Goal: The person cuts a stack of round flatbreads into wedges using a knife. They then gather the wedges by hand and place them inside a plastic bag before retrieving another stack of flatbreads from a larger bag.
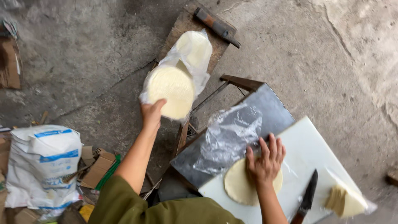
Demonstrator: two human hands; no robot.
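Observation:
My left hand [151,114] grips a stack of round pale flatbreads in a clear plastic bag [172,90], lifted over the wooden bench. My right hand [266,158] presses flat, fingers spread, on a loose stack of round flatbreads [237,186] lying on a white cutting board [306,146]. An empty crumpled clear plastic bag [230,137] lies on the metal tabletop [271,108] just beyond that hand. A dark-bladed knife [307,196] rests on the board to the right of my right hand.
A second bagged stack of flatbreads [196,46] and a hammer-like tool [216,26] sit on the wooden bench [179,30]. Cut wedge pieces [344,201] lie at the board's right end. A white sack [41,164], cardboard scraps and a green brush [108,171] crowd the concrete floor at left.

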